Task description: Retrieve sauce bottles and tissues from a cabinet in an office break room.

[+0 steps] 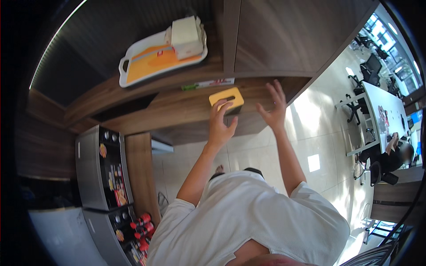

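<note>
My left hand (222, 124) is raised in front of a tissue box (221, 94) with a yellow top and a dark slot, on the wooden shelf. Its spread fingers overlap the box's near edge; whether they touch it cannot be told. To the right of the box, my right hand (274, 106) is held up with its fingers apart and nothing in it. Behind the box lies a flat packet (216, 82) in white, red and green. Higher up, a white tray (123, 74) with an orange and yellow pattern carries a stack of pale paper napkins or packets (187, 35).
Below left stand boxed small appliances (114, 166) or ovens beside a wooden ledge (141, 176), with red bottles (143, 226) nearby. A cabinet panel (273, 40) rises above the shelf. At the far right, a person (392, 159) sits by a white table (386, 99) with office chairs.
</note>
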A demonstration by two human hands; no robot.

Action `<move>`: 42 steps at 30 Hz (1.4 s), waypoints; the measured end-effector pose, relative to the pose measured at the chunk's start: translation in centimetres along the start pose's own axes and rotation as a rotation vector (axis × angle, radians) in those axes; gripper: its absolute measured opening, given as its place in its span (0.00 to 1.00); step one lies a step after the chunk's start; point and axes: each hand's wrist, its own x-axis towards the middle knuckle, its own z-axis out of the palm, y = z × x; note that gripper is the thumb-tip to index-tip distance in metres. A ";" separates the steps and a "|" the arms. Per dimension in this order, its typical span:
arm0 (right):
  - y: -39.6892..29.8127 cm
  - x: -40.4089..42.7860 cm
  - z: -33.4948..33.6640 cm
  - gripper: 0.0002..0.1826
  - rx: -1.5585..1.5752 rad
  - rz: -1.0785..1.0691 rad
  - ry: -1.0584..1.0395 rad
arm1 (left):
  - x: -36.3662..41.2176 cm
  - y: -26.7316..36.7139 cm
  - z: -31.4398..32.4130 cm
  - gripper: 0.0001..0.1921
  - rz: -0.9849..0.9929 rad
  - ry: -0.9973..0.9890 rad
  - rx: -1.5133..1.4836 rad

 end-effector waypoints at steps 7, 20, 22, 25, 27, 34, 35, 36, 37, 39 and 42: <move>-4.0 12.7 -6.7 0.49 -0.279 -0.214 0.128 | 14.4 9.4 -3.3 0.30 0.465 0.008 0.175; -1.0 16.1 -5.4 0.58 -0.366 -0.120 0.296 | 19.8 9.8 2.9 0.41 0.457 0.056 0.492; -0.9 16.3 -5.4 0.57 -0.352 -0.113 0.305 | 20.2 9.6 3.3 0.41 0.453 0.084 0.544; -0.8 17.0 -5.3 0.56 -0.359 -0.096 0.304 | 20.4 9.6 3.5 0.40 0.442 0.104 0.590; -0.7 16.5 -5.4 0.55 -0.360 -0.080 0.296 | 20.2 9.9 3.7 0.35 0.428 0.118 0.650; -1.2 16.3 -6.0 0.55 -0.404 -0.066 0.270 | 19.7 11.3 2.9 0.40 0.414 0.142 0.707; -1.4 16.3 -6.2 0.54 -0.396 -0.072 0.260 | 19.5 11.5 2.6 0.39 0.415 0.129 0.669; -1.5 15.9 -6.5 0.54 -0.391 -0.065 0.247 | 18.9 11.7 2.4 0.39 0.416 0.109 0.624; -1.7 15.5 -6.9 0.54 -0.393 -0.074 0.250 | 18.3 11.9 2.0 0.39 0.418 0.113 0.627; -2.0 15.0 -7.6 0.54 -0.343 -0.062 0.228 | 17.5 12.0 1.0 0.37 0.477 0.139 0.522; -2.6 13.7 -8.5 0.54 -0.261 -0.031 0.165 | 16.9 12.1 0.7 0.36 0.431 0.317 0.291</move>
